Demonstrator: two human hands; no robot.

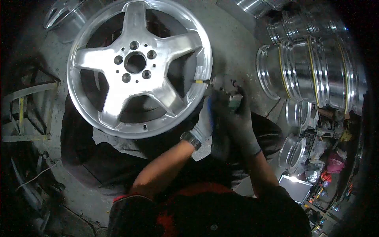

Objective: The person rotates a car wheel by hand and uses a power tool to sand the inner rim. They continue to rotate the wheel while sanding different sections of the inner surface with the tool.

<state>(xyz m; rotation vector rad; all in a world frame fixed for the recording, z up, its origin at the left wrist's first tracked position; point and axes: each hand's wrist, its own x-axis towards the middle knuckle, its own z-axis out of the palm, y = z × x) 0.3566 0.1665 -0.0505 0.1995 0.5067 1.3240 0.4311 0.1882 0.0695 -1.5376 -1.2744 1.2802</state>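
A shiny five-spoke metal wheel rim [136, 89] lies face up in front of me, between my legs. My left hand [205, 120], in a grey glove, is closed around the dark body of a hand-held power tool [221, 114] just right of the rim. My right hand [241, 114], in a dark grey glove, is wrapped round the same tool from the other side. The tool's thin tip, with a yellow band [201, 81], reaches over the rim's right edge. Shadow and blur hide much of the tool's body.
Stacked shiny rims [312, 71] stand at the right, with smaller rims [292, 152] below them. Loose clutter and a bright rectangular panel [295, 188] lie at lower right. A metal frame [29, 93] is at the left; another rim [69, 19] sits at upper left.
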